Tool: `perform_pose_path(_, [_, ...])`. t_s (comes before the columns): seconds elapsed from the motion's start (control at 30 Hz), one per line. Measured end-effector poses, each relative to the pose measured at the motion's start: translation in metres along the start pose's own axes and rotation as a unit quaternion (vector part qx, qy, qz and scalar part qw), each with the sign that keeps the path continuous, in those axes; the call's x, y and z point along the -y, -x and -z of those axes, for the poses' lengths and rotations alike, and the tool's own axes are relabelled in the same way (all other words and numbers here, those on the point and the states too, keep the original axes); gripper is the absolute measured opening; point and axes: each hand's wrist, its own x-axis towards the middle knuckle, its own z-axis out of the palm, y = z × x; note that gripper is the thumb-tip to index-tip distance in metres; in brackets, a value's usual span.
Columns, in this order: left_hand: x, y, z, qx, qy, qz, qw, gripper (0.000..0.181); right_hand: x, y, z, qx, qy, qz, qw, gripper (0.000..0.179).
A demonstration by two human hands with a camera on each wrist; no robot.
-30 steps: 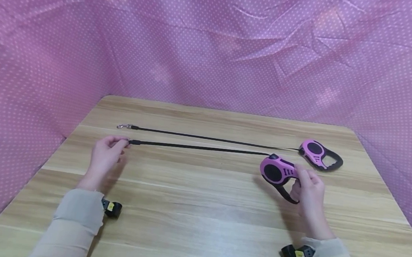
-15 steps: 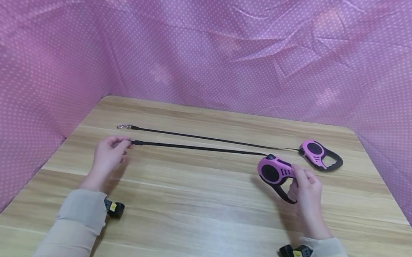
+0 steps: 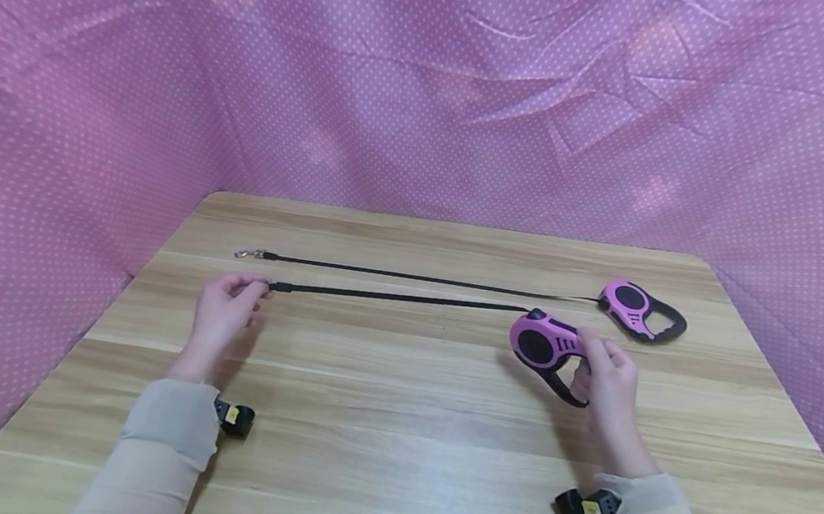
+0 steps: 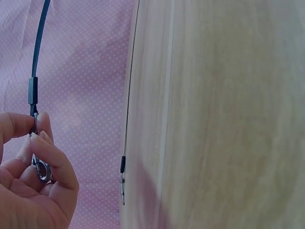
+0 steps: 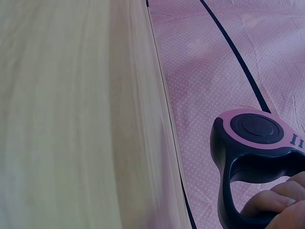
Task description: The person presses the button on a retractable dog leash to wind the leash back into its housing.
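Note:
My left hand [image 3: 220, 312] pinches the metal snap hook [image 4: 42, 169] of a retractable dog leash between thumb and fingers. From it a black strap [image 3: 400, 297] stretches nearly straight to the right. At that end my right hand [image 3: 610, 382] grips the handle of the pink and black leash case [image 3: 537, 345], raised over the table, its shadow beneath. Fingers pass through the handle loop in the right wrist view. A second retractable leash [image 3: 630, 297] lies on the table behind, its strap [image 3: 417, 277] laid out leftward to a metal snap hook [image 3: 250, 253].
The wood-grain table [image 3: 391, 456] spreads under both hands. A pink dotted cloth [image 3: 429, 91] hangs behind it and along both sides. Each wrist wears a small black camera, one on the left [image 3: 235, 419] and one on the right [image 3: 585, 506].
My left hand has shifted slightly right with the snap hook, and my right hand slightly left with the leash case. The strap between them is a little shorter. The second leash stays put.

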Motion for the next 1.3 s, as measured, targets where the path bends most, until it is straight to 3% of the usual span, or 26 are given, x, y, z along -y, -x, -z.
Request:
perform_pose_path(0.23, [0.0, 0.0, -0.004, 0.004, 0.011, 0.014, 0.9998, 0.038, -0.002, 0.0, -0.001, -0.002, -0.002, 0.001, 1.0, 0.034])
perform_pose_path(0.6, [-0.003, 0.001, -0.006, 0.004, 0.012, 0.009, 0.9999, 0.037, -0.004, -0.001, -0.003, 0.003, 0.021, -0.001, 0.9998, 0.03])
perform_pose_path(1.3, [-0.007, 0.001, -0.013, 0.021, 0.014, 0.009, 0.9997, 0.036, -0.003, 0.001, -0.008, 0.001, 0.018, -0.01, 0.9998, 0.035])
